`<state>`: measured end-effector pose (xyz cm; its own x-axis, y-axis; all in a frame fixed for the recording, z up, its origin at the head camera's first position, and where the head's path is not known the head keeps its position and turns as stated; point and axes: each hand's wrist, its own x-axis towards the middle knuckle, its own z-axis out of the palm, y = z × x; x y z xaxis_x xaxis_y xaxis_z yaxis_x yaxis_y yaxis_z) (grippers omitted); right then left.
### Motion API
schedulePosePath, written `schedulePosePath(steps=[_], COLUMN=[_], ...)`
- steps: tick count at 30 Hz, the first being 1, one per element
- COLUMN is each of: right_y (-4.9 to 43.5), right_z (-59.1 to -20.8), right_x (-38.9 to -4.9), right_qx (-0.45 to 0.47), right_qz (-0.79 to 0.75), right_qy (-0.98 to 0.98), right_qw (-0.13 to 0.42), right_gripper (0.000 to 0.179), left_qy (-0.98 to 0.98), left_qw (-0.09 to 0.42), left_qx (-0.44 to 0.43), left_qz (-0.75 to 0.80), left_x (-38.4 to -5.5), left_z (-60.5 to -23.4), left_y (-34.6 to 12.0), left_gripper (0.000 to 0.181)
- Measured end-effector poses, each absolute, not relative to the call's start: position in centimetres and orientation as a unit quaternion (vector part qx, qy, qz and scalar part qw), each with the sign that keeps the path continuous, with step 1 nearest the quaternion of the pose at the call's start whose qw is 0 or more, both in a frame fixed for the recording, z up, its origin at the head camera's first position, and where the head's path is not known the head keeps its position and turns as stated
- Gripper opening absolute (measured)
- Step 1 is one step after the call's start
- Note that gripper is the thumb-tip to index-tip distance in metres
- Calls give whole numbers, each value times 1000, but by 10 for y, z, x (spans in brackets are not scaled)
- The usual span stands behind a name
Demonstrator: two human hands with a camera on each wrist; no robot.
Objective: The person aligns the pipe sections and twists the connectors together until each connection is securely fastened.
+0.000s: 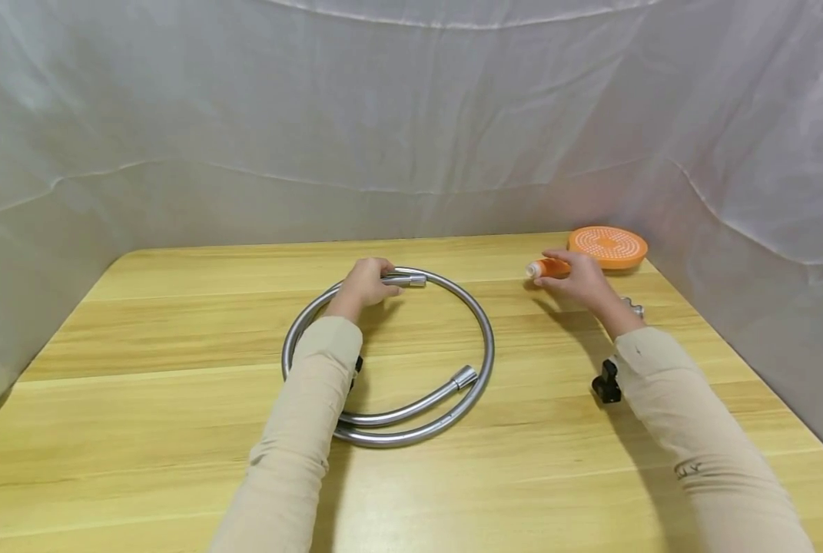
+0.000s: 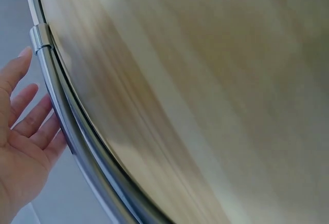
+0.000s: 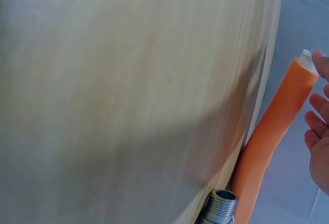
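Note:
A silver shower hose lies coiled on the wooden table. My left hand is at the far side of the coil, by the hose's metal end fitting. In the left wrist view its relaxed fingers are spread beside the hose, and I cannot tell whether they touch it. My right hand is at the handle of an orange shower head, thumb and fingers apart around it. The handle's white threaded end is close to the thumb in the right wrist view. The hose's other end lies inside the coil.
A threaded metal fitting lies on the right, partly hidden behind my right wrist. Pale cloth hangs around the back and sides of the table.

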<state>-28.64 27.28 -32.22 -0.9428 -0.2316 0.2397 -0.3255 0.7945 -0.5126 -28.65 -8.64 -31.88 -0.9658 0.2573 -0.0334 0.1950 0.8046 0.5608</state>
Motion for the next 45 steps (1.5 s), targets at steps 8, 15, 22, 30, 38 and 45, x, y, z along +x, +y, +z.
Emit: schedulePosePath(steps=[8,15,22,30,38,45], right_y=[268,274,276,278,281,281], right_z=[-322,-322,-324,-329,-332,-331], right_x=[-289,-292,-294,-301,-304,-305], right_qx=[165,168,157,158,158,163], right_qz=[269,238,228,237,226,214], right_qy=[-946,-955,-960,-957,-959,-961], right_qw=[79,61,42,48,58,63], right_gripper=[53,53,53,51,46,45], left_qy=[951,954,958,960,960,960], left_qw=[58,60,62,64,58,35], left_qx=[119,127,134,124,121,127], left_qz=[279,264,245,243,245,249], left_x=[-291,-291,-291,-291,-291,-290], left_z=[-324,-326,-326,-325,-321,-319], left_y=[-83,-74,-67,-63,-60,-61], left_gripper=[47,46,46,44,43,41])
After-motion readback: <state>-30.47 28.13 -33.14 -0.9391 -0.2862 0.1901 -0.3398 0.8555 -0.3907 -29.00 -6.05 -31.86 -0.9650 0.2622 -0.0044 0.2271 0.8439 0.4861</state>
